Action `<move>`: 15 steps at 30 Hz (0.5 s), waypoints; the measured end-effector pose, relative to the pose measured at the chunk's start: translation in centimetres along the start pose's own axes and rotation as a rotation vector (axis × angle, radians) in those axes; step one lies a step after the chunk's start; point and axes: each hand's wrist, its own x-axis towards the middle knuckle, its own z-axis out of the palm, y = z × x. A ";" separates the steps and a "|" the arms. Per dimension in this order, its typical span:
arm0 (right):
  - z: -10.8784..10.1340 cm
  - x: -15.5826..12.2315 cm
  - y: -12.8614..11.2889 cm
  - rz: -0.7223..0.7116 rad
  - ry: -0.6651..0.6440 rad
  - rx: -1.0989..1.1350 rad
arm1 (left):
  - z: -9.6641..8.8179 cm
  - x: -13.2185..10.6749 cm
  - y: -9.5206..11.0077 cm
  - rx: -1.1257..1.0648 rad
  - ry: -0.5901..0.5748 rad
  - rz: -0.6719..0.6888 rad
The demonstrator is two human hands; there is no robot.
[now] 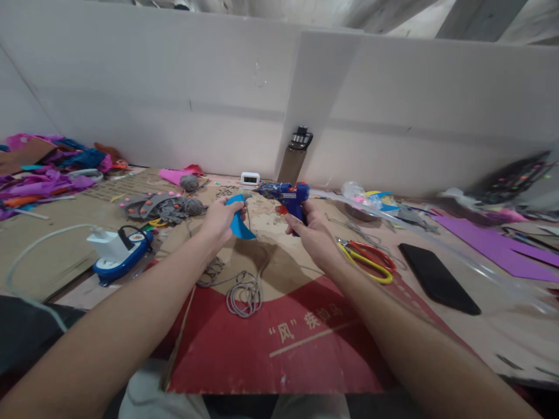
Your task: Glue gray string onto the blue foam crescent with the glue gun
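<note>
My right hand (308, 224) is wrapped round the handle of a blue hot glue gun (286, 192), whose nozzle points left. In my left hand (220, 218), a curved piece of bright blue felt or foam sheet (243, 226) is pinched between thumb and fingers, just below the nozzle. Whether nozzle and piece touch, I cannot tell. A grey cord runs near the piece down to a loose coil of grey yarn (244, 295) on the red and brown cardboard (283, 349) beneath my hands.
Scissors with red and yellow handles (369, 262) and a black phone (437, 276) lie to the right. A blue power strip (124, 262) with a white plug stands left, beside grey pieces with pink dots (152, 205). A bottle (294, 154) leans at the back wall.
</note>
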 end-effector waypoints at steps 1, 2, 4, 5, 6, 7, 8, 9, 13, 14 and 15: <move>0.1 -0.1 -0.1 -0.009 -0.012 -0.013 | -0.1 0.1 -0.1 0.009 -0.001 0.003; 0.2 -0.3 -0.1 -0.017 -0.024 -0.033 | -0.2 0.2 -0.2 0.021 0.000 0.006; 0.3 -0.5 -0.2 -0.022 -0.034 -0.066 | -0.2 0.3 -0.3 0.044 0.003 0.016; 0.4 -0.5 -0.3 -0.020 -0.036 -0.078 | -0.2 0.3 -0.3 0.050 0.003 0.022; 0.4 -0.6 -0.3 -0.019 -0.035 -0.088 | -0.2 0.2 -0.3 0.052 0.006 0.026; 0.4 -0.7 -0.3 -0.019 -0.035 -0.098 | -0.1 0.2 -0.3 0.051 0.008 0.028; 0.4 -0.7 -0.2 -0.019 -0.034 -0.109 | -0.1 0.1 -0.3 0.050 0.005 0.030; 0.4 -0.7 -0.2 -0.020 -0.035 -0.121 | -0.1 0.1 -0.3 0.050 0.003 0.033; 0.5 -0.6 0.2 -0.048 -0.041 -0.165 | 0.0 0.0 -0.3 0.073 -0.004 0.055; 0.5 -0.6 0.4 -0.057 -0.044 -0.176 | 0.1 0.0 -0.3 0.079 0.001 0.057; 0.5 -0.6 0.5 -0.065 -0.050 -0.187 | 0.1 0.0 -0.3 0.084 0.009 0.059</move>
